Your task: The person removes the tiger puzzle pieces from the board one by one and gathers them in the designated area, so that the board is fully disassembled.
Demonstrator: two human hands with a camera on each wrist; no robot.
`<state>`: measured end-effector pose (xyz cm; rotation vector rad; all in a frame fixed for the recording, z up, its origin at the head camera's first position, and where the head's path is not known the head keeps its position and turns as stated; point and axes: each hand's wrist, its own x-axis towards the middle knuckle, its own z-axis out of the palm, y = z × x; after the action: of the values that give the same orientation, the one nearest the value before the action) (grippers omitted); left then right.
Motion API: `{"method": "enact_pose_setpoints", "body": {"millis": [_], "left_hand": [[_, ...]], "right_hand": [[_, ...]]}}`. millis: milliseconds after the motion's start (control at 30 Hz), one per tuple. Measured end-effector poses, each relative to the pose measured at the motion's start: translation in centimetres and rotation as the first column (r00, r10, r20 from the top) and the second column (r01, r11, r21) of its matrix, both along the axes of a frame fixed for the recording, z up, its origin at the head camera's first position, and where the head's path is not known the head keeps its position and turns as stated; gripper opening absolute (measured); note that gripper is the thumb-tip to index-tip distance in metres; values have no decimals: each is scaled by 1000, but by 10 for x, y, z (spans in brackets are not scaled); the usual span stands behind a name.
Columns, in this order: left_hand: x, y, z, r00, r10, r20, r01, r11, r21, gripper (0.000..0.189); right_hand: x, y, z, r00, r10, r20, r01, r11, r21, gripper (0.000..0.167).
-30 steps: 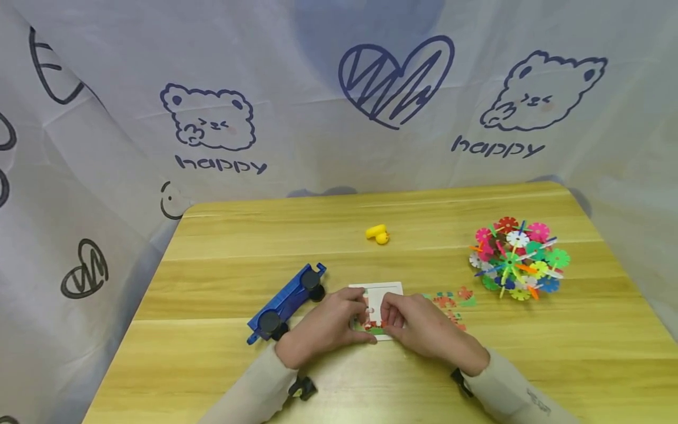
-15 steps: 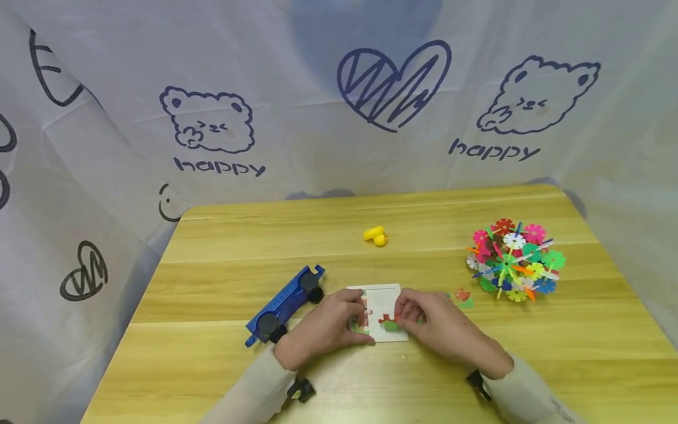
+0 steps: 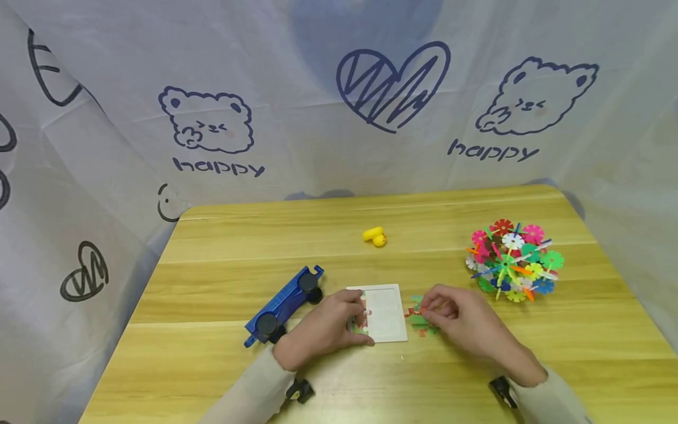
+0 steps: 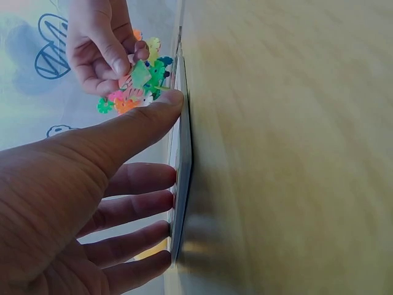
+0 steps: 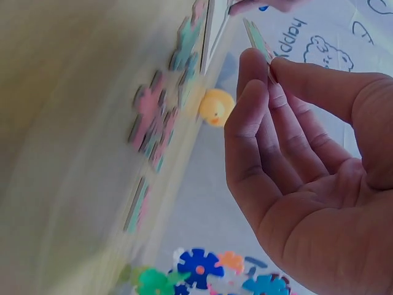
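A white puzzle tray [image 3: 386,315] lies on the table, with a few red and green pieces along its left side, partly under my left hand [image 3: 328,324]. That hand rests on the tray, its thumb at the near edge and its extended fingertips [image 4: 161,200] against the tray in the left wrist view. My right hand [image 3: 466,321] pinches a green and red puzzle piece [image 5: 259,42] between thumb and fingers, right of the tray. Below it, several loose puzzle pieces [image 5: 147,114] lie on the tabletop, partly hidden by the hand in the head view.
Left of the tray, a blue toy vehicle [image 3: 283,303] with black wheels lies on its side. A small yellow duck toy [image 3: 375,236] sits farther back. At the right stands a colourful ball of plastic snowflake discs [image 3: 514,262]. A printed white cloth [image 3: 318,147] hangs behind the wooden table.
My right hand has lifted the puzzle piece out of the tray and carried it right, over the loose pieces. The tray's middle and right now show bare white. My left hand has stayed put.
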<state>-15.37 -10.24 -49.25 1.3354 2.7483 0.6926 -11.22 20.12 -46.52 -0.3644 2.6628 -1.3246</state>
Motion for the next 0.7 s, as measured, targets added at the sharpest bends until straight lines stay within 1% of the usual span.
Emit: {"method": "enact_pose_setpoints", "body": {"millis": [133,400,567,700], "left_hand": [[0,0,0,1000,4,6,-4,1000,-3,36],[0,0,0,1000,5,10,-5,1000,-10,36],[1,0,0,1000,6,8,-6,1000,-16,36],[1,0,1,1000,5,8,-5,1000,-16,35]], "right_hand": [[3,8,-2,999,-30,-21,30,999,16,10],[13,22,-9,996,-81,-35,83,996,42,13],[18,29,-10,993,-108,-44,111,992,56,13],[20,36,-9,989,-121,-81,126,990,58,16]]}}
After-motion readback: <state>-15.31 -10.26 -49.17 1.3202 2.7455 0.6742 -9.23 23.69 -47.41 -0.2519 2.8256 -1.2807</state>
